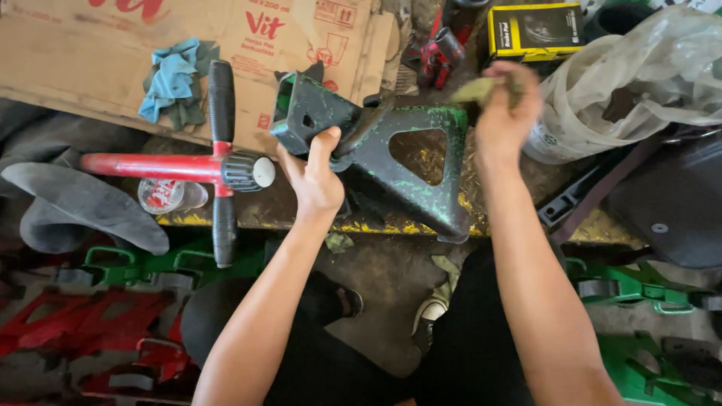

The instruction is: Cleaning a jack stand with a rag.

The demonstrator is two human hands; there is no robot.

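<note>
Jack [406,162]: a worn dark metal frame with chipped green paint and a triangular cut-out, lying on the bench at centre; its blocky head [312,113] points up-left onto the cardboard.
Bench edge [519,225]: yellow-flecked, running left to right just below the jack; the jack's lower corner reaches this edge.
Open room: a bare strip of bench right of the jack, under the right wrist; below the edge, bare floor between the person's knees. Left, top and right of the jack are crowded.
Left hand [316,180]: fingers wrapped around the jack just behind its head, thumb up along the metal, clamped on it.
Right hand [505,113]: raised over the jack's upper right corner, fingers pinched together on a small olive rag [475,90]; blurred, and whether it touches the jack cannot be told.
Jack to fingers: the left grip sits on the jack's left part; the cut-out lies between the two hands.
Red tool [180,167]: a red bar with black crossed handles, just left of the left hand.
Cardboard [98,68]: flat sheet at top left, with a blue-green cloth [174,79] on it.
Plastic bag [639,75]: crumpled, close right of the right hand.
Yellow box [535,30]: at the top, above the right hand.
</note>
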